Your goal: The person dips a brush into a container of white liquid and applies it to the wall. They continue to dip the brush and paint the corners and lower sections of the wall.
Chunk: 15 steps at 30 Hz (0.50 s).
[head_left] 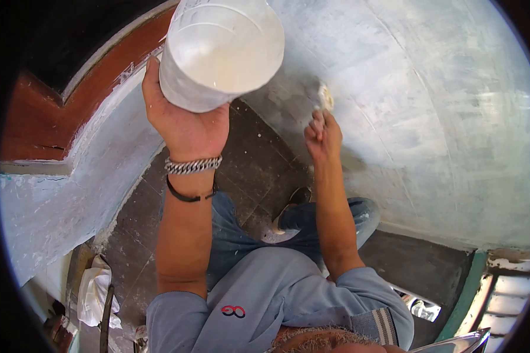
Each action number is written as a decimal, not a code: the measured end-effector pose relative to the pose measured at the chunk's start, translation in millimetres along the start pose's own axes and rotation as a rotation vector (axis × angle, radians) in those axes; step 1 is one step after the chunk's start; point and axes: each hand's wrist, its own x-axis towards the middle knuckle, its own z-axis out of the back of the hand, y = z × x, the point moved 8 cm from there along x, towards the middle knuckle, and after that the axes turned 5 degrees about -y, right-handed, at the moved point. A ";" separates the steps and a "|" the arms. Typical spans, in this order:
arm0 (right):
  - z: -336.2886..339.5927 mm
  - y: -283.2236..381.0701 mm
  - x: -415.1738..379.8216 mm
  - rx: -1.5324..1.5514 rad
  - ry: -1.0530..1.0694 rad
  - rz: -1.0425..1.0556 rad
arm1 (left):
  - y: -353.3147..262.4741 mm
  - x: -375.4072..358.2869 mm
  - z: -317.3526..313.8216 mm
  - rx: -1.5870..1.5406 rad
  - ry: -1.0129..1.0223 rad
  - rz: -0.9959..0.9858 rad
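My left hand (188,123) holds a white tub (203,97) from below and the side, raised at the upper left of the view. White paint coats the tub's inside, and its opening faces me. My right hand (324,135) is closed round the handle of a small brush (325,97) with pale, paint-covered bristles. The brush is upright in the view, close to the patchy white and grey wall (406,112). Whether its bristles touch the wall I cannot tell.
A low wall (100,182) with a red-brown frame (38,126) stands at the left. Below lies a dark tiled floor (256,159) with white specks. A white bag (95,294) lies at the lower left, and a green frame (465,294) is at the lower right.
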 end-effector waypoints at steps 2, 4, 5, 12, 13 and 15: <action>-6.8 8.4 -27.1 -0.140 0.023 0.102 | -4.6 -1.1 -0.9 -0.038 0.005 -0.015; -6.2 9.4 -28.7 -0.258 -0.020 0.285 | -6.6 -5.2 -4.5 -0.083 -0.002 0.002; -4.7 6.5 -29.5 -0.312 -0.046 0.377 | -7.0 -5.0 -5.1 -0.081 -0.008 0.003; 95.3 -99.7 59.3 -0.585 -0.270 0.262 | 1.0 -3.6 -3.5 -0.072 0.106 0.035; 102.4 -115.4 59.3 -0.569 -0.290 0.187 | 0.3 -3.4 -4.0 -0.062 0.126 0.032; 110.3 -142.1 58.0 -0.472 -0.302 -0.015 | -0.9 -3.5 -4.3 -0.081 0.112 0.047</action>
